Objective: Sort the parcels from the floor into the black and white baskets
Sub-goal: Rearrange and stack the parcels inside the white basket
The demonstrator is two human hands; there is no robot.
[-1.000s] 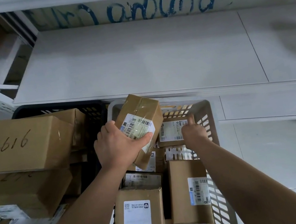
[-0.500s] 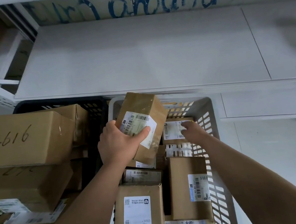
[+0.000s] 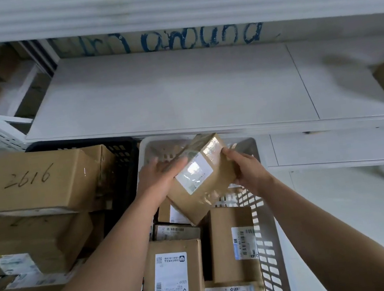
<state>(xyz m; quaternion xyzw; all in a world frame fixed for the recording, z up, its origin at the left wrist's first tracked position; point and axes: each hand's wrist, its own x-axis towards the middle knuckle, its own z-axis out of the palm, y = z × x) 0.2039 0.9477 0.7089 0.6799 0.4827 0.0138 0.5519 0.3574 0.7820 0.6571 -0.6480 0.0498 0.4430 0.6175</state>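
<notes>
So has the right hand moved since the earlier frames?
Yes: the right hand rose from deep inside the white basket, by its far wall, onto the held parcel's right side.

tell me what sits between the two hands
In the head view, a small brown labelled parcel sits between the left hand and the right hand; both hold it over the white basket.

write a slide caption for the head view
Left hand and right hand hold a taped brown cardboard parcel above the white plastic basket, beside the black plastic basket.

Parcels (image 3: 173, 274) crowd the white basket (image 3: 267, 246); the shelf (image 3: 165, 94) beyond it lies open.
</notes>
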